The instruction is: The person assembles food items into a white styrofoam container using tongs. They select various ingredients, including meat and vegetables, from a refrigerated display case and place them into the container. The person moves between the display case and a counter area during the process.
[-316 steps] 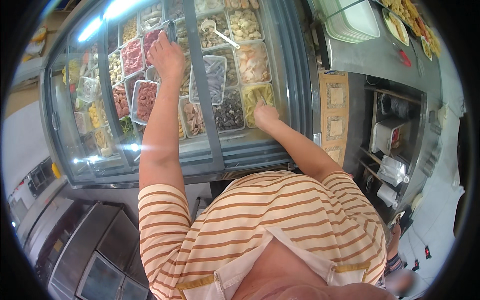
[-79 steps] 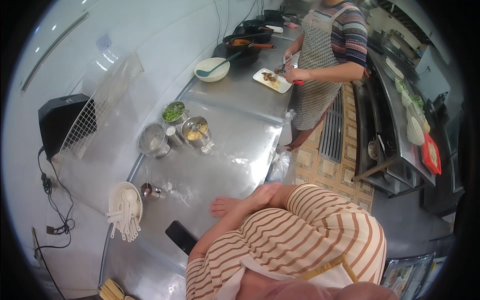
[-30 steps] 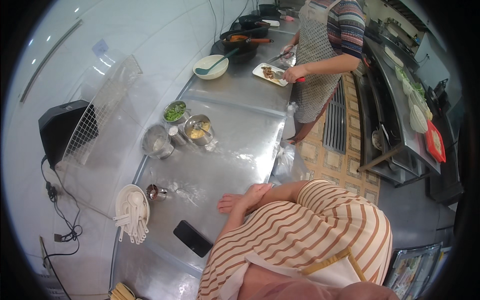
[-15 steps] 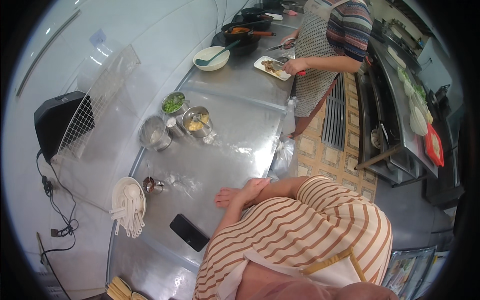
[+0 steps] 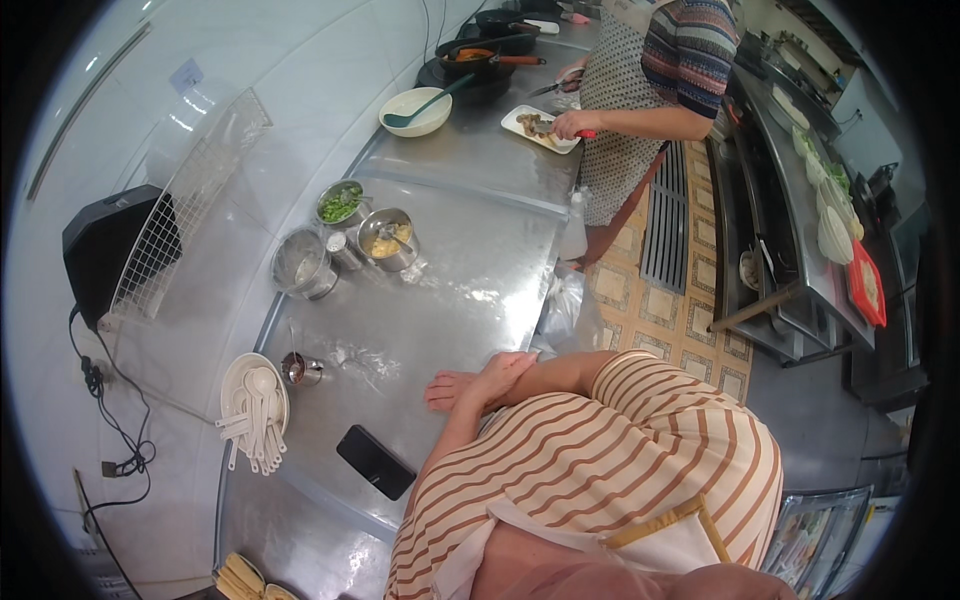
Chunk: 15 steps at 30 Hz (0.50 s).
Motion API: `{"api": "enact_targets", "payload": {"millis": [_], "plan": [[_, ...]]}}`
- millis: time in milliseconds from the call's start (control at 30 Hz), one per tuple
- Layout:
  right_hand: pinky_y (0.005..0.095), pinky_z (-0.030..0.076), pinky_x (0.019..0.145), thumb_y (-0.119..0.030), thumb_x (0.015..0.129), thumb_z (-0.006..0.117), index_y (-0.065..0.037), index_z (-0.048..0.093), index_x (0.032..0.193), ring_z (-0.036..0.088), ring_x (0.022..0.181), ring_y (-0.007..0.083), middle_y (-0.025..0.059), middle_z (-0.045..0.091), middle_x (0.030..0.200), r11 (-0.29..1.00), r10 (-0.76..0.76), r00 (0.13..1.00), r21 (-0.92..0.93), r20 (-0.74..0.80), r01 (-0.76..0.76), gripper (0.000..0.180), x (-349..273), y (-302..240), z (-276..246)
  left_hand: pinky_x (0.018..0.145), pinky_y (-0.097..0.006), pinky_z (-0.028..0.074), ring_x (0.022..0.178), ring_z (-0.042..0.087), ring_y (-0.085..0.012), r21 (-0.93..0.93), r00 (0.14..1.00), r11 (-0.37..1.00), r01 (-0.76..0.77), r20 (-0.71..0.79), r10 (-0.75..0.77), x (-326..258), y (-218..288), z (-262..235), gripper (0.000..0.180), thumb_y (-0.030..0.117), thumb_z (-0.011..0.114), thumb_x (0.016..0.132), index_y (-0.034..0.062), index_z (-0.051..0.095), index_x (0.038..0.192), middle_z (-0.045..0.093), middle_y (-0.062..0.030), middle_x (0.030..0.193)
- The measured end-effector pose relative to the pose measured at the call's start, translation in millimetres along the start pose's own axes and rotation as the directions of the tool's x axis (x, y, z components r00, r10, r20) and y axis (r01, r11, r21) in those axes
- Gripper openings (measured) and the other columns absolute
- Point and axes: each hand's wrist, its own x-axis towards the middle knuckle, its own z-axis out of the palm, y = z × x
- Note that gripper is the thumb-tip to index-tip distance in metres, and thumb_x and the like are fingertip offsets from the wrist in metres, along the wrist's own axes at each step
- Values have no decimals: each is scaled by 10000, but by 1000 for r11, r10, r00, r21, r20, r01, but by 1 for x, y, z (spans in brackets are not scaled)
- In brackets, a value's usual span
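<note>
My forearms cross at the near edge of the steel table. My left hand (image 5: 505, 373) lies over my right forearm, its fingers laid across it and holding no object. Below and to the left, my right hand (image 5: 452, 389) rests on the tabletop with its fingers stretched out, partly covered by my left wrist. Closest to the hands is a black phone (image 5: 376, 462), lying flat on the table. Farther left stand a small metal cup (image 5: 302, 370) with dark contents and a spoon, and a white bowl (image 5: 281, 385) full of white spoons.
Metal pots hold chopped greens (image 5: 342, 207) and yellow food (image 5: 388, 240); a clear-walled container (image 5: 303, 263) stands beside them. Beyond, a co-worker (image 5: 630, 110) works over a white tray (image 5: 541, 130) of food with a red-handled tool. A cream bowl (image 5: 415, 112) holds a green spatula. Pans stand behind.
My hands stay crossed in the same place. The co-worker's hand has shifted slightly over the food tray. The whole view has moved a little.
</note>
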Motion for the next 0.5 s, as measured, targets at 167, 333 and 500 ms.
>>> {"api": "enact_targets", "payload": {"millis": [167,333,500], "plan": [[469,391,721,-217,741,558,29,507,1027,484,890,362,197,516,1043,992,-23,995,122,-98,35,381,-1,1,-4,608,-248,407,663,454,-83,-19,1000,1000,15,15,-14,-2,15,2,430,382,487,898,-17,597,778,539,2,668],[445,386,725,-243,726,539,12,516,986,482,897,324,171,522,1034,999,-17,999,35,-36,19,365,-7,4,8,610,-247,408,669,455,-82,-18,1000,1000,14,14,-13,-2,18,3,422,380,489,898,-12,601,787,542,1,673],[433,388,746,-271,707,529,0,525,971,488,916,307,155,531,1034,996,-42,988,67,-151,53,379,2,2,-2,617,-255,413,671,460,-88,10,1000,1000,-5,-3,5,-3,11,0,416,378,492,896,-12,601,799,546,-10,674]]}}
